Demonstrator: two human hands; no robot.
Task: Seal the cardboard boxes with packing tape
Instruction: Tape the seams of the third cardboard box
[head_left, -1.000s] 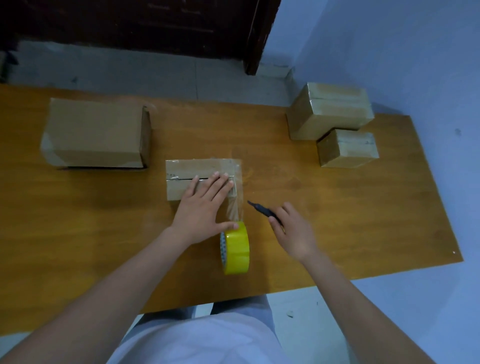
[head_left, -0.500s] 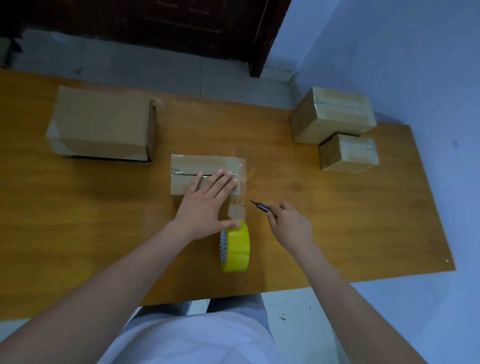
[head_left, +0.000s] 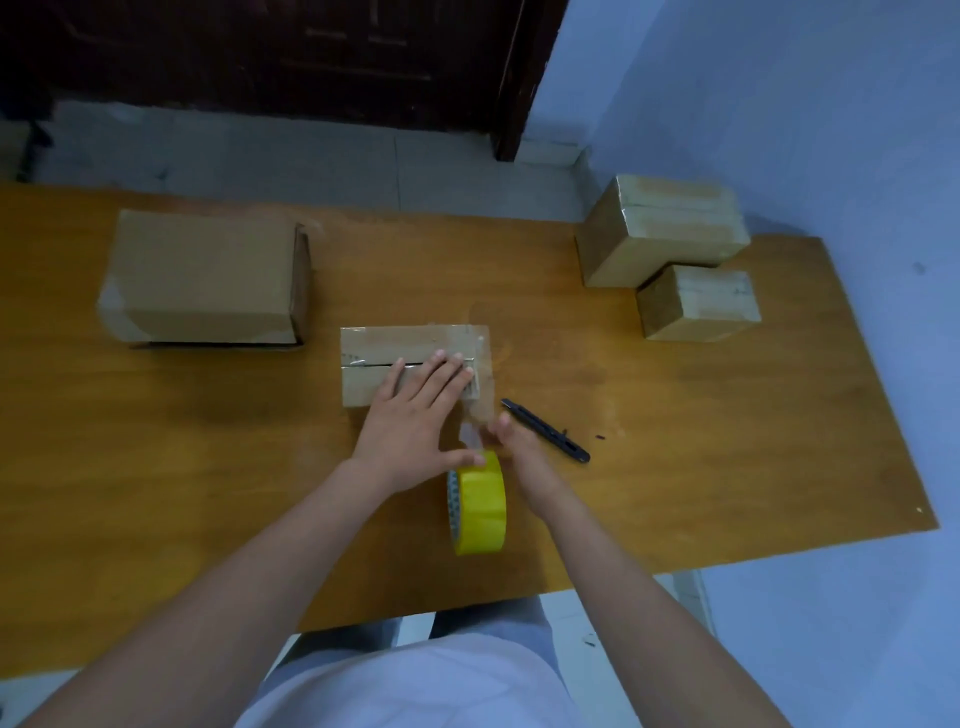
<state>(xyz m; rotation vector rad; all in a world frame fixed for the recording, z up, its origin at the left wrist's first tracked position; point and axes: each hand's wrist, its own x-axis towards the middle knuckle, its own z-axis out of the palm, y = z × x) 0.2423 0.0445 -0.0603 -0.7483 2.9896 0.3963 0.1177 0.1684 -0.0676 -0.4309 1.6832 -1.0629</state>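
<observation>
A small cardboard box (head_left: 384, 340) lies mid-table with a slit along its top. My left hand (head_left: 415, 415) presses flat on it with straight fingers, and its thumb touches the yellow tape roll (head_left: 480, 512), which stands on edge just in front. A clear strip of tape (head_left: 475, 421) runs from the roll up over the box's right end. My right hand (head_left: 514, 441) reaches in beside that strip with its fingertips at the tape and holds nothing I can see. A black utility knife (head_left: 550, 434) lies on the table right of that hand.
A larger cardboard box (head_left: 202, 275) sits at the back left of the wooden table (head_left: 727, 441). Two taped boxes, a big one (head_left: 660, 228) and a small one (head_left: 696, 304), stand at the back right near the blue wall. The table's front edge is close to my body.
My right hand has let go of the black knife, which now lies on the table, and has moved left to the tape strip. My left hand stays on the box.
</observation>
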